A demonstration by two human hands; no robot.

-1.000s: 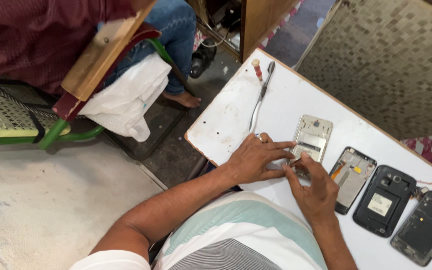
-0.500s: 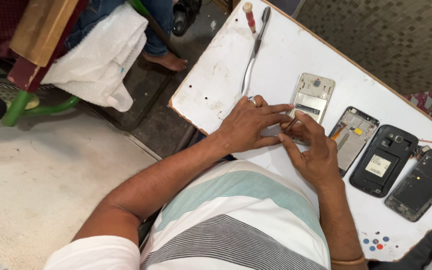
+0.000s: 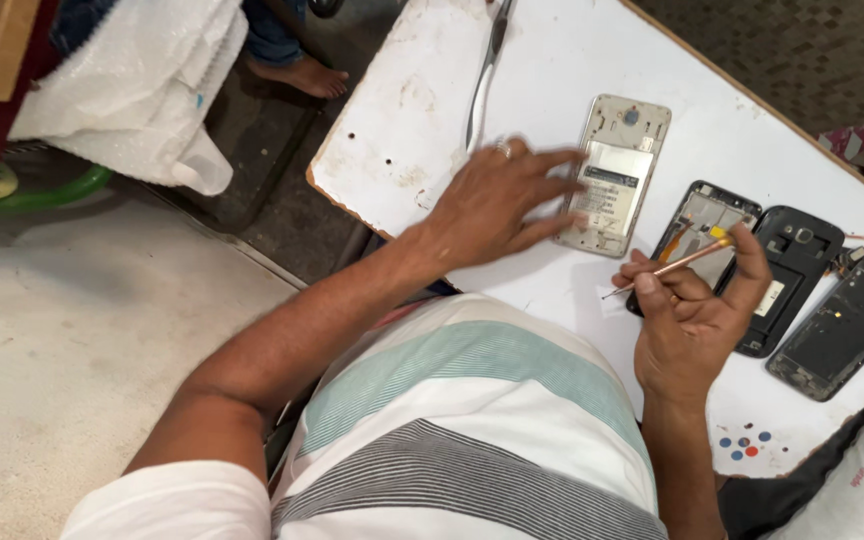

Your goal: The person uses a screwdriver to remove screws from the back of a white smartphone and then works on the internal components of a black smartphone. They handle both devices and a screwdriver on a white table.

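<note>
My left hand (image 3: pixel 497 200) lies flat on the white table (image 3: pixel 552 70), its fingertips resting on the left edge of an opened gold phone body (image 3: pixel 617 175) that lies back side up. My right hand (image 3: pixel 692 310) is raised just right of it and grips a thin orange-handled screwdriver (image 3: pixel 670 266), tip pointing left and down toward the table. A ring shows on my left hand.
Right of the gold phone lie a phone frame (image 3: pixel 707 225), a black phone body (image 3: pixel 787 270) and a dark back shell (image 3: pixel 842 325). Metal tweezers (image 3: pixel 487 70) lie at the table's far side. Small coloured dots (image 3: pixel 742 445) sit near the front edge. Another person's bare foot (image 3: pixel 302 75) is on the floor.
My right hand has lifted off the gold phone and drawn back toward me with the screwdriver. My left hand stays on the phone. The camera moved closer.
</note>
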